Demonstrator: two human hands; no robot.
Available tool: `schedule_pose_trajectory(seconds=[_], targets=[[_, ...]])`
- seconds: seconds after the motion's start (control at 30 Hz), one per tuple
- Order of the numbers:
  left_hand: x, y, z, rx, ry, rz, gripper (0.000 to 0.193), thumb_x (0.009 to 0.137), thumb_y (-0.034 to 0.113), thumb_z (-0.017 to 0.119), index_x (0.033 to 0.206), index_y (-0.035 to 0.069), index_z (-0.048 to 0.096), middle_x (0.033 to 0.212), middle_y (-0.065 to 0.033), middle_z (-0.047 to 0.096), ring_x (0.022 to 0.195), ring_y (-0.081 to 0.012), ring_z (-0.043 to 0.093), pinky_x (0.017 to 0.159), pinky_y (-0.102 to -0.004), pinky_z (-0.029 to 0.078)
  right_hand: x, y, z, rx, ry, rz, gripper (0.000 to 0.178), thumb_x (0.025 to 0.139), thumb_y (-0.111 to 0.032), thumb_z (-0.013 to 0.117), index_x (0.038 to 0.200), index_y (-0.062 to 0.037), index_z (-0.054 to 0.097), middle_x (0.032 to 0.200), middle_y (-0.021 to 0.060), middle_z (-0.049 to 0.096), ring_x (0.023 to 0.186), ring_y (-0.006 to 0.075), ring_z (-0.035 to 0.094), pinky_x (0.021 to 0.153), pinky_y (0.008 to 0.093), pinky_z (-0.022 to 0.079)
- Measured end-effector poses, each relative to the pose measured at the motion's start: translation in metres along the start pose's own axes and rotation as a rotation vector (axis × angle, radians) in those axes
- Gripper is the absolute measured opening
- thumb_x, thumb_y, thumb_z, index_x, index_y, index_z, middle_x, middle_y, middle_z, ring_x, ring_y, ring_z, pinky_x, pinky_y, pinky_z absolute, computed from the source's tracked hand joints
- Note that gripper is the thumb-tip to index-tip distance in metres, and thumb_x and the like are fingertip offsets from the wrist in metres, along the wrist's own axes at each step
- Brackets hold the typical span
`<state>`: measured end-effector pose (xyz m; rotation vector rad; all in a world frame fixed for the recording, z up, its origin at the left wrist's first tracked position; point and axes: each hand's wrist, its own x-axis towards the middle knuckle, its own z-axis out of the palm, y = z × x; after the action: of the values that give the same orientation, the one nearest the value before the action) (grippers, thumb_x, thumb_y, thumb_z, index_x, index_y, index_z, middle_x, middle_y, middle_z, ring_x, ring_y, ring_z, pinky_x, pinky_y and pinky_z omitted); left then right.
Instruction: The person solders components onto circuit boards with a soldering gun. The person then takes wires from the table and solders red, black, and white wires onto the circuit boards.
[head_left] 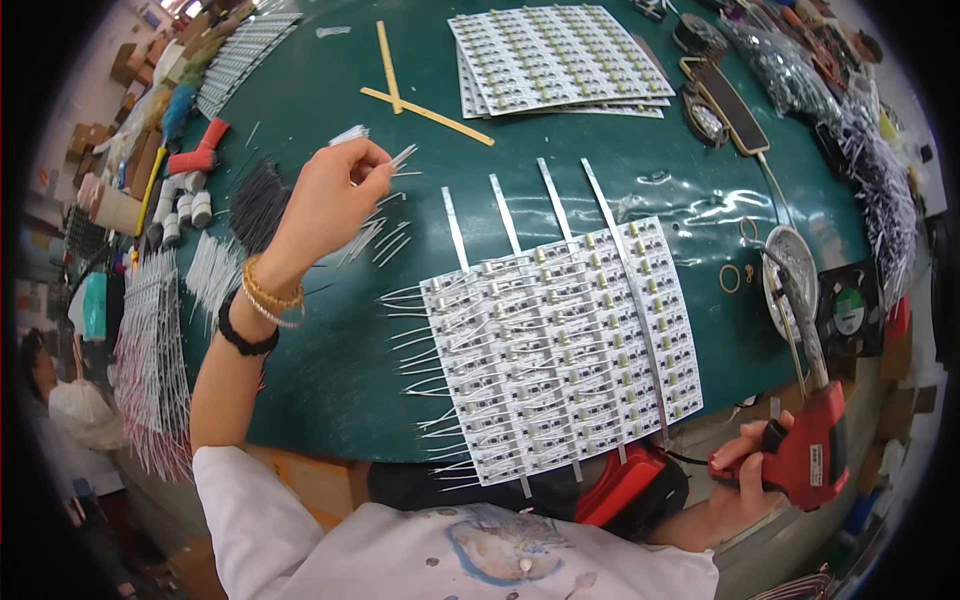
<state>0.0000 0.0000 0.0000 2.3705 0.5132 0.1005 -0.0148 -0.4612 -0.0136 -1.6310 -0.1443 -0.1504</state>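
My left hand is closed in a pinch over the left part of the table, with short white wires poking out at its fingertips. Loose white wires lie scattered beside and below it. At the lower right, my right hand grips a red soldering gun. Its long metal front reaches up to a round pale dish. Between my hands lies a white circuit board panel at the table's front edge. Metal strips cross it, and thin white wires stick out from its left rows.
A stack of similar panels lies at the back, beside two crossed yellow sticks. Black wires, a red object and wired strips are at left. A phone-like dark slab and plastic bags are back right.
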Motion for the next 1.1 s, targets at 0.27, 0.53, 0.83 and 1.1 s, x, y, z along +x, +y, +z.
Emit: schedule_pose_trajectory(seconds=[0.27,0.53,0.83,1.1], targets=[[-0.001,0.033,0.043,0.130,0.027,0.304,0.012,0.090,0.004,0.056,0.096,-0.004,0.061,0.078,-0.0102,0.062,0.069,-0.0169,0.061,0.065,-0.0294,0.048,0.009,0.004,0.012,-0.017,-0.045,-0.033,0.060,0.088,-0.030,0.064,0.128,0.0082,0.040,0.093,0.0216,0.062,0.054,0.0182,0.060,0.066,0.0314,0.046],[0.000,0.038,0.036,0.346,0.184,0.462,0.005,0.088,0.003,0.056,0.091,-0.002,0.057,0.079,-0.0153,0.059,0.074,-0.0299,0.059,0.067,-0.0355,0.045,0.014,0.014,0.019,-0.024,-0.015,-0.172,0.061,0.092,-0.034,0.060,0.131,0.0074,0.038,0.088,0.0181,0.062,0.053,0.0184,0.059,0.053,0.0252,0.049],[0.002,0.098,0.106,0.022,0.009,0.533,0.011,0.085,0.012,0.065,0.081,0.003,0.059,0.073,-0.0088,0.060,0.067,-0.0219,0.055,0.074,-0.0340,0.039,0.016,0.006,0.040,0.073,-0.176,-0.014,0.071,0.091,-0.040,0.061,0.129,0.0137,0.036,0.054,0.0040,0.050,0.043,0.0142,0.052,0.046,0.0286,0.047],[0.013,0.092,0.135,-0.021,0.043,0.508,0.013,0.084,0.014,0.067,0.076,0.007,0.059,0.070,-0.0022,0.056,0.069,-0.0189,0.051,0.082,-0.0346,0.034,0.025,0.010,0.050,0.059,-0.102,0.165,0.079,0.088,-0.047,0.062,0.130,0.0145,0.036,0.051,-0.0008,0.043,0.039,0.0097,0.044,0.043,0.0261,0.044]])
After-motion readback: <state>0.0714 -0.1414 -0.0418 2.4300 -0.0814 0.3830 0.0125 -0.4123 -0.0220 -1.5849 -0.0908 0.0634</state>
